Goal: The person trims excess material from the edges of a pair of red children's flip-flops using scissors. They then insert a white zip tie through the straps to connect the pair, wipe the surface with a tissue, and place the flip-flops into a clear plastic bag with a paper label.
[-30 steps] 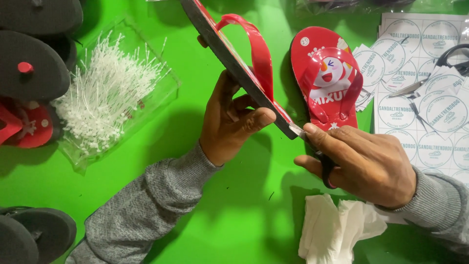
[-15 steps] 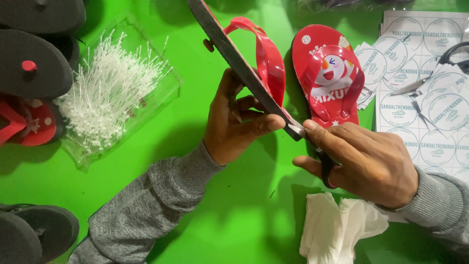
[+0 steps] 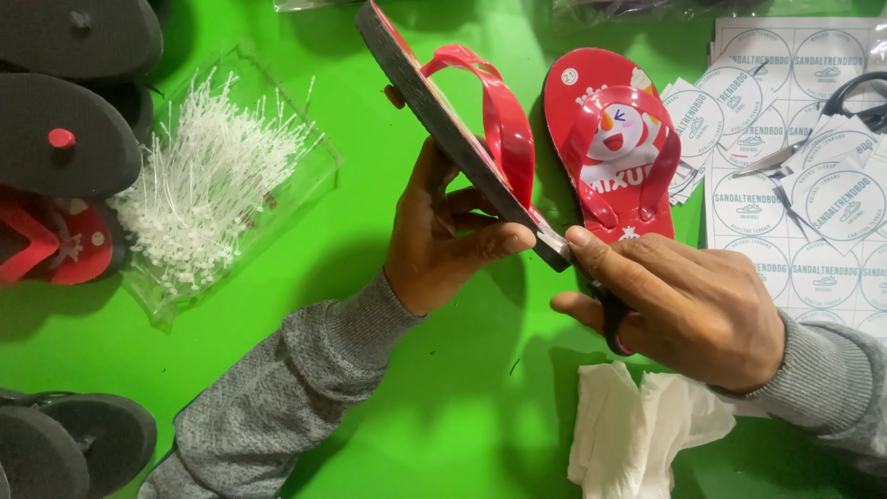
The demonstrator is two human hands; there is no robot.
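Observation:
My left hand (image 3: 443, 249) grips a red flip-flop (image 3: 427, 97) that stands on its edge above the green table, dark sole towards the left and red strap towards the right. At its heel end, my right hand (image 3: 684, 305) presses a finger on a small white piece on the sole's edge. The same hand is closed round a dark tool handle (image 3: 614, 319); the rest of the tool is hidden. The matching red flip-flop (image 3: 591, 88), printed with a cartoon figure, lies flat just behind my right hand.
A clear bag of white plastic fasteners (image 3: 212, 185) lies to the left. Black-soled flip-flops are stacked at the left edge (image 3: 65, 139) and bottom left (image 3: 74, 444). Round sticker sheets (image 3: 813, 185) with scissors (image 3: 850, 102) lie at the right. A white cloth (image 3: 637, 425) sits below my right hand.
Both hands keep their grip. The held flip-flop has sunk slightly in view, so its toe end now shows.

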